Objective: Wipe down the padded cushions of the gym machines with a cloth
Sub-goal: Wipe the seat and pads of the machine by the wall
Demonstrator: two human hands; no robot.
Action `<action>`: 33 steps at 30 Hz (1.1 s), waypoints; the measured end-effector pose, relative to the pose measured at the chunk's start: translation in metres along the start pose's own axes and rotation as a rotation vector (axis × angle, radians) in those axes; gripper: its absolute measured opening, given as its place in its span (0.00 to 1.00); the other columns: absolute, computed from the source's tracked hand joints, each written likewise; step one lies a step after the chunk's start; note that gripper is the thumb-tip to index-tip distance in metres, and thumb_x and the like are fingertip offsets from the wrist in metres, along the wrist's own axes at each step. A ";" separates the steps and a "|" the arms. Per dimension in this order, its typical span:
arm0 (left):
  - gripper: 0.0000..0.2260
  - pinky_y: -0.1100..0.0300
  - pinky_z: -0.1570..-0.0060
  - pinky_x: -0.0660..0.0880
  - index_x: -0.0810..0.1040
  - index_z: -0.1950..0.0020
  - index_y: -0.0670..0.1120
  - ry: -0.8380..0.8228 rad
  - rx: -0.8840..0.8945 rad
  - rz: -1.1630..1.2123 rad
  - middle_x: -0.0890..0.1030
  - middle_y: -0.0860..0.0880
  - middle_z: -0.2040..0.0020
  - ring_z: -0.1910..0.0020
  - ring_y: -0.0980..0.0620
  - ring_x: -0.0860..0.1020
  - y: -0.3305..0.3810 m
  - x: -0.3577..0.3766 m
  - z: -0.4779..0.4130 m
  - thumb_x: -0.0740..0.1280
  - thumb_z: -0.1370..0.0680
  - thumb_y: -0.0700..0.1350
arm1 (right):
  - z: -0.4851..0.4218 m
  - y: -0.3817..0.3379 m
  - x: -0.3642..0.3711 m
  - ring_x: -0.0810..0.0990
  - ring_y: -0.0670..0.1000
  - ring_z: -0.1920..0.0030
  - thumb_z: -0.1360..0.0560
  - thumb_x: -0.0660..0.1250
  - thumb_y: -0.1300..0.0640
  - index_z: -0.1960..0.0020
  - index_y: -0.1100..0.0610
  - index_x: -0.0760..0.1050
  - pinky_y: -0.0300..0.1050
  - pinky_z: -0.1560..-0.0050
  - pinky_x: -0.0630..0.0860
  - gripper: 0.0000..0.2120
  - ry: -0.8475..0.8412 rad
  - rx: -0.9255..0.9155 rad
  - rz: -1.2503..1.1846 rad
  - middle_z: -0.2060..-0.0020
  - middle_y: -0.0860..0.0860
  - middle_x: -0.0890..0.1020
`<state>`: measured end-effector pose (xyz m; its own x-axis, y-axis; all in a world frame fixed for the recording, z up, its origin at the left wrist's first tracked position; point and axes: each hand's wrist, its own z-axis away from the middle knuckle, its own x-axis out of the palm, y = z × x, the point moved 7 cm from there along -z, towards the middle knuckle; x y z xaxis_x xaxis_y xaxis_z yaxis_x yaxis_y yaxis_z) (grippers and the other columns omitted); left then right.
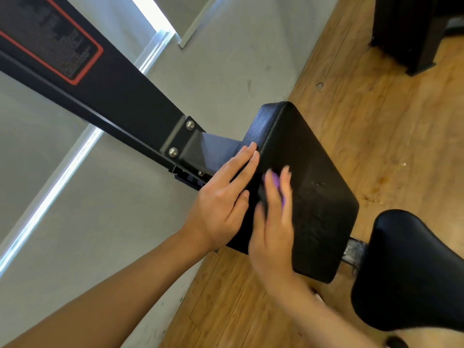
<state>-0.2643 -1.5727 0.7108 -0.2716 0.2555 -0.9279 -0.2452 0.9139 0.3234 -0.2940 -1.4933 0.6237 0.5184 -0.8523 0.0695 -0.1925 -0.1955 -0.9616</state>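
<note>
A black rectangular padded cushion (pixel 308 187) is bolted to a black machine frame (pixel 108 96). My left hand (pixel 223 197) lies flat with straight fingers against the cushion's left edge. My right hand (pixel 273 222), blurred by motion, presses on the cushion's face with straight fingers. A small patch of purple cloth (pixel 276 179) shows between its fingers; most of the cloth is hidden under the palm. Dusty streaks mark the cushion's middle. A second black padded seat (pixel 406 272) sits at the lower right.
The frame's beam carries a red-bordered label (pixel 50 46). A grey wall with bright window strips (pixel 62 177) fills the left. Wood flooring (pixel 376 121) spreads right, with another black machine base (pixel 414 33) at the top right.
</note>
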 end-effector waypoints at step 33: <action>0.25 0.42 0.21 0.63 0.63 0.19 0.36 -0.031 -0.031 -0.084 0.64 0.40 0.18 0.18 0.45 0.61 0.002 0.001 0.000 0.57 0.18 0.34 | -0.083 0.030 -0.027 0.55 0.53 0.18 0.14 0.56 0.57 0.22 0.49 0.66 0.51 0.22 0.63 0.21 0.252 0.175 0.040 0.20 0.54 0.62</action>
<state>-0.2652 -1.5708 0.7110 -0.2206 0.1885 -0.9570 -0.2948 0.9224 0.2497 -0.3828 -1.5168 0.6150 0.2865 -0.9553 0.0734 -0.0503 -0.0915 -0.9945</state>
